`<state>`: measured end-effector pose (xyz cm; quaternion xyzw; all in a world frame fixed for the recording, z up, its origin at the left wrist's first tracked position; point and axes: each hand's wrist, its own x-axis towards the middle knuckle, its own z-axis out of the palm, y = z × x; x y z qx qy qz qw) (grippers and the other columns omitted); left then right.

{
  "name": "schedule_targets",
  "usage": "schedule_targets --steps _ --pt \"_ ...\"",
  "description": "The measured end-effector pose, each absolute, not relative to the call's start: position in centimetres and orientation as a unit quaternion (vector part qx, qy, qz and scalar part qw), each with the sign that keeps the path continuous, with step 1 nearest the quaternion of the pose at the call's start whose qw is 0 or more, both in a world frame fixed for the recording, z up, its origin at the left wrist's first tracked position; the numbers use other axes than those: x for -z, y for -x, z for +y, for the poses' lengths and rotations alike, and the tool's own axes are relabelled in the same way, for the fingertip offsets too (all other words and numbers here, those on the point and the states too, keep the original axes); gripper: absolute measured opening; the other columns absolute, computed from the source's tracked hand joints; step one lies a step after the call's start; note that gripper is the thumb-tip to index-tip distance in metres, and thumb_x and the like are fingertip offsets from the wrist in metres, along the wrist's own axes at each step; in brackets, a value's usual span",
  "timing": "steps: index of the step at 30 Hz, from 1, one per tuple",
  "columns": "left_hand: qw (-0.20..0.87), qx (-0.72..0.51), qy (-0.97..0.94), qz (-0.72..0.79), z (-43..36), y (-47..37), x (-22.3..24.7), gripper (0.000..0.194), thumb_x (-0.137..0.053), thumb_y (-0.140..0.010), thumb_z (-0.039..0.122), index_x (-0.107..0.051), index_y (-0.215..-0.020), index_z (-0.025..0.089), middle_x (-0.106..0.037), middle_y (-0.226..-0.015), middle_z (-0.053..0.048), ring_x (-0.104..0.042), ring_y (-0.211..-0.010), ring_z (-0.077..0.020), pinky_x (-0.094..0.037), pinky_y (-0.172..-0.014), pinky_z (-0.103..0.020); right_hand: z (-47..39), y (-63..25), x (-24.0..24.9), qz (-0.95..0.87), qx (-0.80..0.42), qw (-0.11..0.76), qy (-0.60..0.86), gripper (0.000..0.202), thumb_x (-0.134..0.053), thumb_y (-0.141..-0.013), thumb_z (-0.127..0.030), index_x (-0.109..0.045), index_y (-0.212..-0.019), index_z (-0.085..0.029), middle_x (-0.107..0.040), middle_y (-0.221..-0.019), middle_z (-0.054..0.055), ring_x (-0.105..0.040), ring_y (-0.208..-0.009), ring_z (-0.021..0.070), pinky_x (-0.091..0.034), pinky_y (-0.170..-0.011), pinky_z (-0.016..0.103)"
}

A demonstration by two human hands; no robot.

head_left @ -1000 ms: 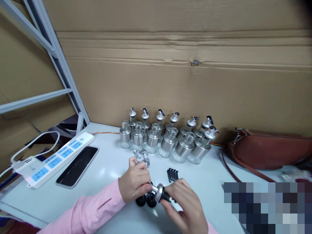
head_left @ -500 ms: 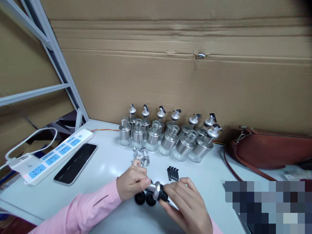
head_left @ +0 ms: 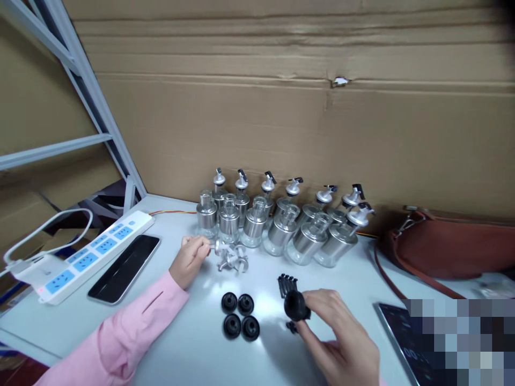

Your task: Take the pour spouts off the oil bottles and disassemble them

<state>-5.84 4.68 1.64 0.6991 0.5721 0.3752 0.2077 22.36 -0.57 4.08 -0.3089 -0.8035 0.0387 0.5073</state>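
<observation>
My left hand (head_left: 190, 259) is closed on a thin silvery metal part at the left edge of a cluster of metal spouts (head_left: 237, 259). Between thumb and fingers, my right hand (head_left: 341, 335) pinches a black round cap (head_left: 295, 305), its hollow side facing me. Just behind that cap lie several small black pieces (head_left: 286, 285) in a row, and another small black piece (head_left: 292, 326) is beneath it. Several black round stoppers (head_left: 250, 327) sit on the white table between my hands.
Glass bottles with metal sleeves (head_left: 280, 229) stand in rows behind, many topped with pourers. At left are a power strip (head_left: 96, 256) and a phone (head_left: 124, 268). A red-brown bag (head_left: 462, 244) and a dark device (head_left: 402, 335) are at right.
My hands have moved apart. The metal piece they held together has left the right hand, which now holds a black cap. My left hand has gone back and left to the metal parts.
</observation>
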Motion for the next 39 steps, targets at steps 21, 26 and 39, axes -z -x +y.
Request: schedule_targets --steps 21,26,39 --pt "0.168 -0.241 -0.681 0.671 5.6 5.3 -0.1 0.017 -0.050 -0.076 0.034 -0.049 -0.077 0.018 -0.052 -0.068 0.003 -0.051 -0.067 -0.0158 -0.028 -0.078 -0.036 -0.5 -21.6 -3.2 -0.837 -0.058 0.427 0.338 0.013 -0.056 -0.079 -0.012 -0.049 -0.088 -0.018 -0.059 -0.073 0.003 -0.054 -0.065 0.0150 -0.044 -0.059 0.029" --pt "0.160 -0.241 -0.702 0.650 5.5 5.1 0.1 0.015 -0.050 -0.077 0.033 -0.051 -0.080 0.019 -0.055 -0.076 0.002 -0.052 -0.072 -0.0162 -0.026 -0.076 -0.035 -0.2 -21.4 -2.8 -0.888 -0.057 0.324 0.320 0.017 -0.046 -0.085 -0.013 -0.056 -0.098 -0.019 -0.061 -0.081 0.006 -0.055 -0.071 0.0156 -0.043 -0.060 0.029" --pt "0.163 -0.264 -0.749 0.586 5.0 5.2 -0.2 0.029 -0.039 -0.067 0.010 -0.048 -0.094 0.018 -0.052 -0.084 0.000 -0.050 -0.069 -0.0155 -0.033 -0.076 -0.035 -0.4 -20.8 -1.4 -0.879 -0.194 0.244 0.361 0.019 -0.041 -0.079 -0.005 -0.050 -0.087 -0.020 -0.061 -0.080 0.004 -0.061 -0.068 0.0147 -0.052 -0.059 0.026"
